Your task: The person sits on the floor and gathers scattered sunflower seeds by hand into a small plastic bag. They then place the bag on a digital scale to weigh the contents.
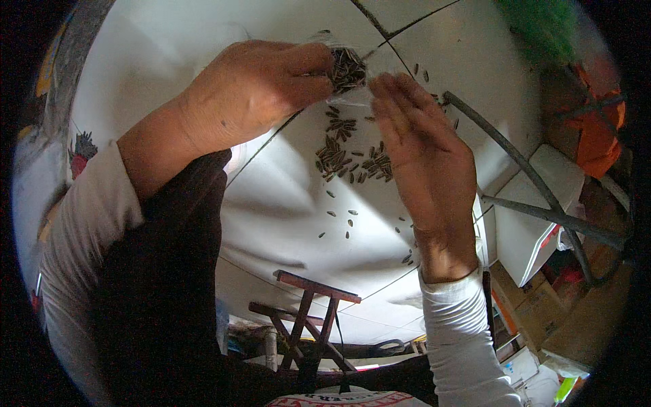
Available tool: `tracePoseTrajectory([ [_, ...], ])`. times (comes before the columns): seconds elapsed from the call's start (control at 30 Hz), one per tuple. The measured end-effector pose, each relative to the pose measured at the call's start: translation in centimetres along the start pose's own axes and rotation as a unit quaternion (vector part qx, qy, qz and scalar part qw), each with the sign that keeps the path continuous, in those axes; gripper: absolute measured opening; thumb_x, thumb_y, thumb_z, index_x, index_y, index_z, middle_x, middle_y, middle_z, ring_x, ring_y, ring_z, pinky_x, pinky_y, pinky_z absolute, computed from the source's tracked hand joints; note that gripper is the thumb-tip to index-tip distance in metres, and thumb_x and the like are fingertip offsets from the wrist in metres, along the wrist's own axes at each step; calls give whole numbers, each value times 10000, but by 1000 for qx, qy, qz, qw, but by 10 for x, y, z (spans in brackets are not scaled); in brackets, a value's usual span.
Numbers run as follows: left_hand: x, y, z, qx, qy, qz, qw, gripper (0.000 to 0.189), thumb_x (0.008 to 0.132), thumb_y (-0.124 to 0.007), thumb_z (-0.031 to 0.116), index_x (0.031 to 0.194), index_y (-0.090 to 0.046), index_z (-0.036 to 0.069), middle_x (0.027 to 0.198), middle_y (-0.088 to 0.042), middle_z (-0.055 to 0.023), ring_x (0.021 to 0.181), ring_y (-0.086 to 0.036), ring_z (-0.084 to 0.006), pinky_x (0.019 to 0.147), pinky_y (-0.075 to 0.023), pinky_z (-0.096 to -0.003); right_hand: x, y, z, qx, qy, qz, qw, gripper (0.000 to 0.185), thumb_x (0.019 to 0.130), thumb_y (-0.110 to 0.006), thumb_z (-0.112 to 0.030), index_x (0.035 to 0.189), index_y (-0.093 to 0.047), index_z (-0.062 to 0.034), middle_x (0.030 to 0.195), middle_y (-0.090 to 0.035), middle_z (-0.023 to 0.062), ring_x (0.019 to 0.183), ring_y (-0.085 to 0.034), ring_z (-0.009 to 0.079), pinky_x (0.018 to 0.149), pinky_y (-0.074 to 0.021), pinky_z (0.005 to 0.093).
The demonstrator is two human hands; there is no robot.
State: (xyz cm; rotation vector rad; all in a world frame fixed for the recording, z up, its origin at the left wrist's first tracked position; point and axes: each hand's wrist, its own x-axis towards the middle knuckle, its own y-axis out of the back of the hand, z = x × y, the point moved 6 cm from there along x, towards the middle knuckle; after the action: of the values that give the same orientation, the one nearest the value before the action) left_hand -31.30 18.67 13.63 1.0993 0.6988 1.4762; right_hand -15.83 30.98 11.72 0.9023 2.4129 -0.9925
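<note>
My left hand (pixel 259 94) pinches a small clear plastic bag (pixel 351 99) between thumb and fingers. Dark striped sunflower seeds (pixel 348 71) fill the part of the bag beside my fingertips. At the bag's other end is my right hand (pixel 427 147), its fingers held straight and close together, slightly blurred. The fingertips meet the clear film or lie just beside it; I cannot tell whether they grip it. Loose sunflower seeds (pixel 331 157) lie in small heaps below the bag, with single ones scattered nearer me and a few beyond the right hand.
White floor tiles (pixel 285 198) with dark joints spread beneath my hands. A dark wooden folding stool (pixel 318 290) is near my body. On the right stand a bent metal tube frame (pixel 513 145), a white box (pixel 534 203), cardboard boxes (pixel 529 300), orange material (pixel 600 137) and blurred green bristles (pixel 539 30).
</note>
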Motion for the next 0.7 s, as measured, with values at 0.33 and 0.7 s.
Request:
tracePoseTrajectory([
  [0.33, -1, 7, 0, -19, 34, 18, 999, 254, 757, -735, 97, 970, -598, 71, 962, -580, -107, 874, -618, -328, 734, -529, -420, -24, 159, 86, -721, 293, 76, 623, 660, 961, -562, -385, 1480, -349, -39, 1556, -297, 211, 1447, -254, 403, 1175, -193, 530],
  [0.7, -5, 8, -9, -140, 111, 6, 984, 244, 725, -763, 10, 927, -632, 50, 916, -587, -115, 825, -618, -306, 706, -511, -382, 17, 58, 135, -711, 270, -82, 644, 874, 772, -732, -477, 1457, -380, -63, 1548, -317, 196, 1435, -273, 415, 1177, -170, 581],
])
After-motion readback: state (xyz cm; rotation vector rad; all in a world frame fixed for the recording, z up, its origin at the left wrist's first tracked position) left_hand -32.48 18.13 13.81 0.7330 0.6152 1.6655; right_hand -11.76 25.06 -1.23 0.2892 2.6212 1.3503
